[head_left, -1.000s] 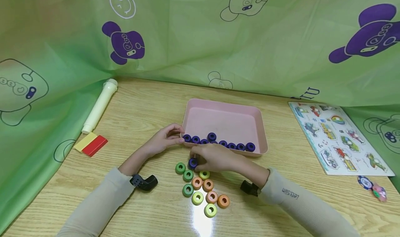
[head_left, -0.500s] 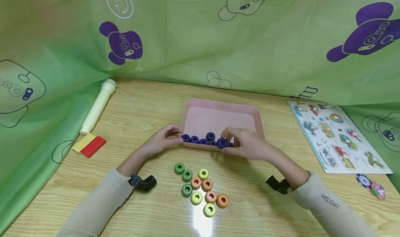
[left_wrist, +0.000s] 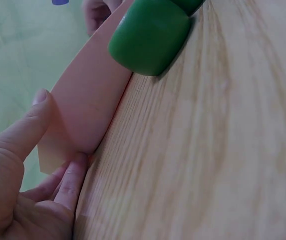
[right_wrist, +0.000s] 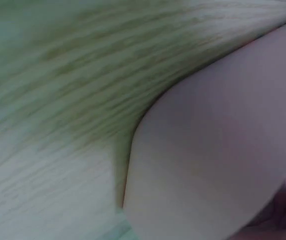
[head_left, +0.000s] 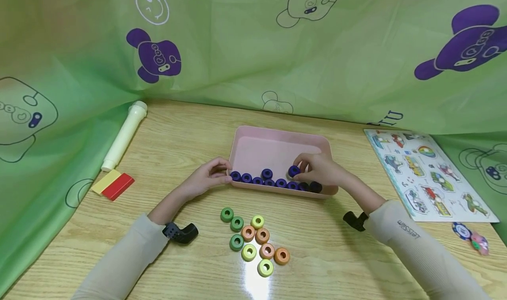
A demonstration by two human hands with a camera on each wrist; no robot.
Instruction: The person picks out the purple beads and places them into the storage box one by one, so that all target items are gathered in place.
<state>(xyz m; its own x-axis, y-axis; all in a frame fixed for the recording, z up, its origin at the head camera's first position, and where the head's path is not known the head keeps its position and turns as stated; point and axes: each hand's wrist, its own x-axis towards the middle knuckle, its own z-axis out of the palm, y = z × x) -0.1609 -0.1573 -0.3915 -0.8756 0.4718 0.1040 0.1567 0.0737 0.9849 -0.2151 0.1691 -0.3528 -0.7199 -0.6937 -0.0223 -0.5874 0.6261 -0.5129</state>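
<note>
My right hand pinches a dark purple bead between thumb and fingers, inside the pink tray. A row of purple beads lies along the tray's near wall, with another bead just behind it. At the tray's near left corner, my left hand holds the wall; in the left wrist view the thumb and fingers lie about that corner. On the table in front are loose green beads, yellow beads and orange beads. The right wrist view shows mostly the tray's outer wall, the hand barely visible.
A white microphone-shaped stick and a yellow and red block lie at the left. At the right are a picture puzzle board and small round trinkets. A green patterned cloth hangs behind the wooden table.
My right hand picked up a purple bead from the table beside the green ones and carried it right and away from me into the tray. My left hand has stayed at the corner.
</note>
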